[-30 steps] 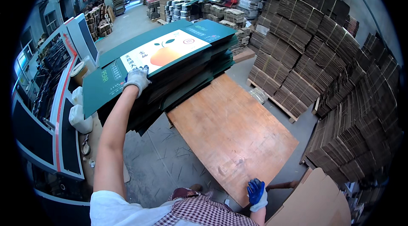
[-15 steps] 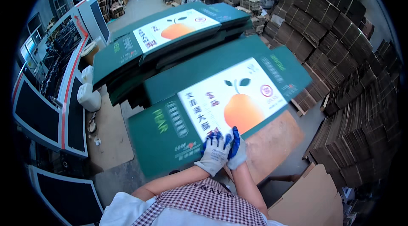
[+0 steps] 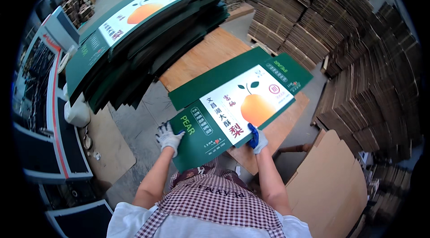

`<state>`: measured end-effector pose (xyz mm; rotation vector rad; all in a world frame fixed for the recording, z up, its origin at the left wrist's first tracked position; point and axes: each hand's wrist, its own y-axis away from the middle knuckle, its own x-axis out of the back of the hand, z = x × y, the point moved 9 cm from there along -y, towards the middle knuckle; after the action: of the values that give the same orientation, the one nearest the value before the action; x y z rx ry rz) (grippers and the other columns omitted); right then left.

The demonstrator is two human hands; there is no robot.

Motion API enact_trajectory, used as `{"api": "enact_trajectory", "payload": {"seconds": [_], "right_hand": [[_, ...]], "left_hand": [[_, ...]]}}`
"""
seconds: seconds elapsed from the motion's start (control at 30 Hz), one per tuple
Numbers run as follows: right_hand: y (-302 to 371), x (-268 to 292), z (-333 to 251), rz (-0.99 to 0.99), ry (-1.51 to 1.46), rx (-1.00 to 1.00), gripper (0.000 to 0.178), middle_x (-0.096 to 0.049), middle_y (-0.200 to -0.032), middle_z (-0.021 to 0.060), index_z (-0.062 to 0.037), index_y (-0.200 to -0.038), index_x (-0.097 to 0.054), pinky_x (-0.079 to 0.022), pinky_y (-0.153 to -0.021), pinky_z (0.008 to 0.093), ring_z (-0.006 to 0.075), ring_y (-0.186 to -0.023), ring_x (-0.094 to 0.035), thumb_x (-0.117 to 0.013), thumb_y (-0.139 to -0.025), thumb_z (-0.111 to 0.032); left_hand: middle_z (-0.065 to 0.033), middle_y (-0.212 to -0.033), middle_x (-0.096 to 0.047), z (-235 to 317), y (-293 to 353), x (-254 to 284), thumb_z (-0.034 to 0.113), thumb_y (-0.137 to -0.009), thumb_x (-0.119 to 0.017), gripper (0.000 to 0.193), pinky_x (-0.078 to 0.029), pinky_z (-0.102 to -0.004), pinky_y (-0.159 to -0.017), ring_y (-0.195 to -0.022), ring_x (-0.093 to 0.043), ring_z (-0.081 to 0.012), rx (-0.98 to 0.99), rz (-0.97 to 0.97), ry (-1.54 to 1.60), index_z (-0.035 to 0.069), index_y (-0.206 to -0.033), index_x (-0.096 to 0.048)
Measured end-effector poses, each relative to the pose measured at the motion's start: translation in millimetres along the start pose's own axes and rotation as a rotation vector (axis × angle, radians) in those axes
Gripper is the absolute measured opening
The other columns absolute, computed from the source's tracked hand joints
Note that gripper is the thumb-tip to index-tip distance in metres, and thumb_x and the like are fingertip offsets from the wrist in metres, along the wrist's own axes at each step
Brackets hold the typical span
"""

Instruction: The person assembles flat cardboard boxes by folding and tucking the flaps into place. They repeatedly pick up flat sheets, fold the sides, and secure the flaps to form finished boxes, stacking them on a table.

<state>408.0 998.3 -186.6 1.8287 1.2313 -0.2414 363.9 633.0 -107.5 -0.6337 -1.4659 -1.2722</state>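
Wooden counter (image 3: 207, 56), bearing green printed carton sheet (image 3: 239, 106); left grip (image 3: 169, 138) spread at its left edge; right grip (image 3: 257, 139) at its near edge, closure indiscernible. Around: matching pile (image 3: 148, 27); brown cardboard stacks (image 3: 367, 99), right; machine (image 3: 47, 144), far left.

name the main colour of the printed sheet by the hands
The sheet is mostly dark green, with white in the middle; the head view shows it best.

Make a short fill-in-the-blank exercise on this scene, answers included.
1. The left hand and right hand each wear a ____.
2. Beneath part of the flat green carton is a tabletop made of ____.
3. The carton's fruit picture sits on a panel coloured ____.

Missing words: glove; wood; white.
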Motion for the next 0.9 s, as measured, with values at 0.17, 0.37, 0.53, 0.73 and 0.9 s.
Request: {"api": "enact_trajectory", "payload": {"seconds": [0.17,0.37,0.53,0.73,0.9], "right_hand": [[-17,3,-19,0.122,0.025,0.055,0.044,-0.059,-0.098,0.0106,-0.0005,-0.11,-0.05,-0.046,-0.072,0.0306,0.0208,-0.084,-0.057,-0.067,-0.075,-0.02],[44,66,-18,0.542,0.28,0.296,0.049,-0.058,-0.101,0.0117,-0.0025,-0.118,-0.046,-0.044,-0.078,0.0302,0.0199,-0.088,-0.056,-0.063,-0.077,-0.024],[183,74,-18,0.858,0.644,0.611,0.057,-0.054,-0.111,0.0159,-0.0026,-0.123,-0.043,-0.041,-0.086,0.0331,0.0262,-0.097,-0.055,-0.064,-0.076,-0.026],[312,154,-8,1.393,1.275,0.273,0.074,-0.039,-0.129,0.0174,-0.0043,-0.131,-0.032,-0.022,-0.101,0.0448,0.0326,-0.121,-0.032,-0.058,-0.074,-0.044],[331,185,2,1.393,1.41,-0.118,0.082,-0.037,-0.131,0.0148,-0.0044,-0.131,-0.031,-0.021,-0.101,0.045,0.0309,-0.122,-0.032,-0.062,-0.07,-0.048]], "left_hand": [[-0.0099,-0.139,-0.027,-3,-26,-6,0.055,-0.067,-0.061,0.086,-0.016,-0.0494,-0.103,-0.13,-0.019,-0.0274,0.011,-0.207,-0.027,0.014,-0.135,-0.027],[-0.0135,-0.139,-0.024,98,16,9,0.048,-0.072,-0.059,0.072,-0.009,-0.0496,-0.105,-0.129,-0.019,-0.0307,-0.583,0.097,-0.26,0.017,-0.132,-0.034],[-0.0124,-0.142,-0.018,180,84,-48,0.052,-0.073,-0.056,0.07,-0.005,-0.0517,-0.105,-0.131,-0.012,-0.0339,-1.213,-0.074,-0.401,0.022,-0.132,-0.035],[-0.0105,-0.144,-0.013,209,104,-90,0.051,-0.079,-0.047,0.065,0.0,-0.056,-0.103,-0.131,-0.009,-0.0358,-1.315,-0.091,-0.497,0.023,-0.135,-0.029],[-0.0097,-0.145,-0.008,216,88,-91,0.049,-0.083,-0.042,0.063,-0.001,-0.0553,-0.103,-0.132,-0.005,-0.0345,-1.192,-0.075,-0.571,0.023,-0.137,-0.025]]}}
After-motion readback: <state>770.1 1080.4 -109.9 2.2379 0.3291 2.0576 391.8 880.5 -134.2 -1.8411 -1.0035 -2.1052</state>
